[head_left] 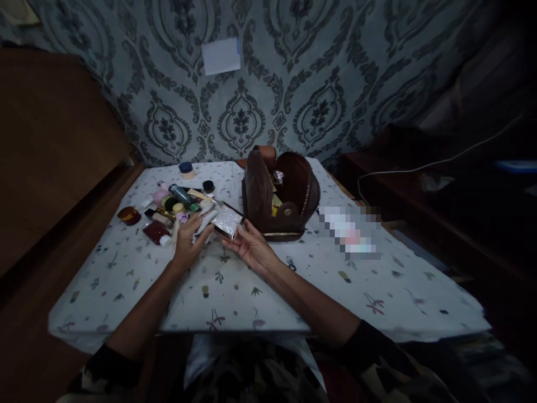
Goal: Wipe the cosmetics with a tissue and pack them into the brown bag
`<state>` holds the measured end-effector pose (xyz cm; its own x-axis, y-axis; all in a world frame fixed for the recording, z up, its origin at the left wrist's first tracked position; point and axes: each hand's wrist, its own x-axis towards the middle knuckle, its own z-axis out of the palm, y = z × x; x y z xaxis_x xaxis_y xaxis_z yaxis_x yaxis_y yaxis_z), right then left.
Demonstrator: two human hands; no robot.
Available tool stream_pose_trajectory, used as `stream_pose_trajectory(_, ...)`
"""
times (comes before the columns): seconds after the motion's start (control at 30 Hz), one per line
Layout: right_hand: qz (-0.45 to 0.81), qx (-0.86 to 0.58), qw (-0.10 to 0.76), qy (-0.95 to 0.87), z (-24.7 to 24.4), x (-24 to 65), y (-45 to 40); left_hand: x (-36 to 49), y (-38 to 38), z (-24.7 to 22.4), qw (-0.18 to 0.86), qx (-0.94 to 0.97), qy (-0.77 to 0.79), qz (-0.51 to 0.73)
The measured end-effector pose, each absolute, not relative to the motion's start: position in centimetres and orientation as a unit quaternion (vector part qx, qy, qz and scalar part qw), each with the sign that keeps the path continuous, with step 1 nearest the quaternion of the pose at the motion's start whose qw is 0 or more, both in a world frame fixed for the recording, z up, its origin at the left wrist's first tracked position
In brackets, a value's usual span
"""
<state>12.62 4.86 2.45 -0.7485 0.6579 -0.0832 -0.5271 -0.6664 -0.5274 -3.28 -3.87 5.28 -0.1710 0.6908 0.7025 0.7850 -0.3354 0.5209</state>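
Your right hand [254, 249] clamps the glittery case [227, 220] above the table [268, 302], beside the brown bag [274, 207]. One corner points toward the near edge; the long axis I cannot tell surely. Your left hand [187, 240] pinches a white item [205, 220].
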Motion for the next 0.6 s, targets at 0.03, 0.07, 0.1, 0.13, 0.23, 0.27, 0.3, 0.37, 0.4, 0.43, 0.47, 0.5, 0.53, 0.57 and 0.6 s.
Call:
stream_pose_trajectory(0.03,0.902,-0.14,0.332,-0.239,2.4,12.6,4.9,-3.2,-3.9,5.3,0.053,-0.647,-0.575,-0.498)
stream_pose_trajectory(0.07,0.901,-0.145,0.334,-0.235,2.4,12.6,5.0,-3.2,-3.9,5.2,0.059,-0.653,-0.574,-0.49)
stream_pose_trajectory(0.1,0.9,-0.148,0.335,-0.235,2.4,12.5,5.0,-3.2,-3.8,5.2,0.066,-0.66,-0.573,-0.481)
stream_pose_trajectory(0.13,0.9,-0.148,0.334,-0.237,2.4,12.5,5.0,-3.2,-3.8,5.0,0.072,-0.667,-0.572,-0.472)
stream_pose_trajectory(0.23,0.899,-0.14,0.331,-0.249,2.4,12.5,4.8,-3.2,-3.6,4.5,0.081,-0.679,-0.575,-0.45)
stream_pose_trajectory(0.27,0.899,-0.138,0.331,-0.251,2.5,12.5,4.8,-3.2,-3.6,4.3,0.08,-0.68,-0.579,-0.443)
stream_pose_trajectory(0.3,0.899,-0.136,0.331,-0.252,2.5,12.6,4.7,-3.2,-3.6,4.1,0.076,-0.681,-0.584,-0.434)
stream_pose_trajectory(0.37,0.9,-0.136,0.328,-0.251,2.5,12.7,4.7,-3.0,-3.6,3.9,0.061,-0.684,-0.594,-0.419)
stream_pose_trajectory(0.4,0.902,-0.137,0.324,-0.251,2.5,12.7,4.7,-2.9,-3.6,3.9,0.053,-0.686,-0.596,-0.413)
stream_pose_trajectory(0.43,0.904,-0.138,0.319,-0.25,2.6,12.8,4.8,-2.8,-3.6,3.9,0.046,-0.688,-0.598,-0.408)
stream_pose_trajectory(0.47,0.906,-0.14,0.312,-0.249,2.6,12.9,4.8,-2.7,-3.6,3.9,0.041,-0.691,-0.599,-0.403)
stream_pose_trajectory(0.5,0.909,-0.142,0.306,-0.246,2.6,12.9,4.9,-2.6,-3.6,3.9,0.039,-0.693,-0.6,-0.398)
stream_pose_trajectory(0.53,0.911,-0.144,0.301,-0.241,2.6,13.0,4.9,-2.6,-3.6,3.9,0.039,-0.696,-0.601,-0.391)
stream_pose_trajectory(0.57,0.915,-0.143,0.295,-0.237,2.7,13.0,4.9,-2.6,-3.5,3.8,0.043,-0.7,-0.602,-0.382)
stream_pose_trajectory(0.6,0.917,-0.141,0.29,-0.233,2.7,13.1,4.9,-2.6,-3.5,3.7,0.05,-0.703,-0.604,-0.372)
